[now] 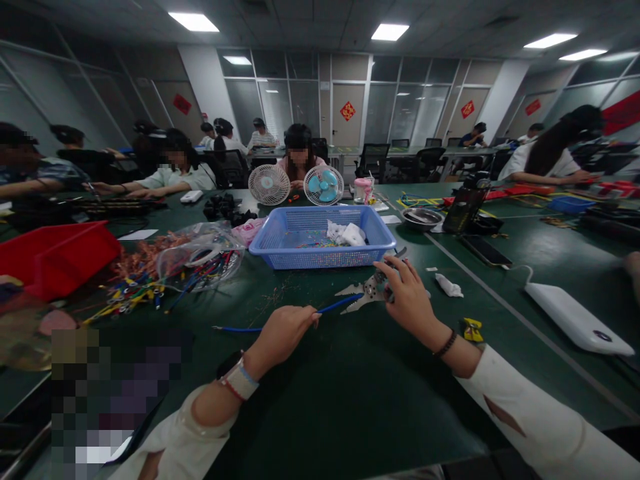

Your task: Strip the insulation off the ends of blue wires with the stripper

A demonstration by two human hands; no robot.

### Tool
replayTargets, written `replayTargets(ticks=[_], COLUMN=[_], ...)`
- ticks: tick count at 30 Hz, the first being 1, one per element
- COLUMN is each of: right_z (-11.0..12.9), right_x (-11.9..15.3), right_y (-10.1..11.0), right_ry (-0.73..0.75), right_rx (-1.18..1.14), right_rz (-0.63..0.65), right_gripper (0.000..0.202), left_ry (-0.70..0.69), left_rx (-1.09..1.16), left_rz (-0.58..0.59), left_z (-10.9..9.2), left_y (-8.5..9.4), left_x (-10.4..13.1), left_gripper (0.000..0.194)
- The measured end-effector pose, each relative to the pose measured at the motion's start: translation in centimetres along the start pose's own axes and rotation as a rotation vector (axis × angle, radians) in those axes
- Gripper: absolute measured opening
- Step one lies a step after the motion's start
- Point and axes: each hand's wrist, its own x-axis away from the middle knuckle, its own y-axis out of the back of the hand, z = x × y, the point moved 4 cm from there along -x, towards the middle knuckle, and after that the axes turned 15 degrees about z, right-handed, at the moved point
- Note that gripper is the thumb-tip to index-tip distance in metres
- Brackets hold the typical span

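In my left hand is a blue wire, closed between the fingers and sticking out on both sides. Its left end carries a small metal tip. The wire's right end lies between the jaws of a wire stripper, whose jaws stand apart and point left. My right hand grips the stripper's handles, which the fingers partly hide. Just behind the tool sits a blue plastic basket with small coloured bits and a crumpled white bag inside.
At left, a red bin stands beside a pile of stripped wires and a clear bag. A power bank, phone, bottle and steel bowl lie right. Two small fans stand behind the basket; people sit around.
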Motion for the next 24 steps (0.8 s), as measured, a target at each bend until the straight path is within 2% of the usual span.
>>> replayTargets(ticks=[24], right_z=[0.40], right_x=[0.09], right_y=[0.82], right_ry=[0.109], right_rx=[0.108], right_rz=[-0.015], right_gripper=[0.073], left_ry=[-0.024], left_rx=[0.008], left_rz=[0.015], left_z=[0.14], left_y=[-0.22], left_x=[-0.07], left_gripper=[0.041])
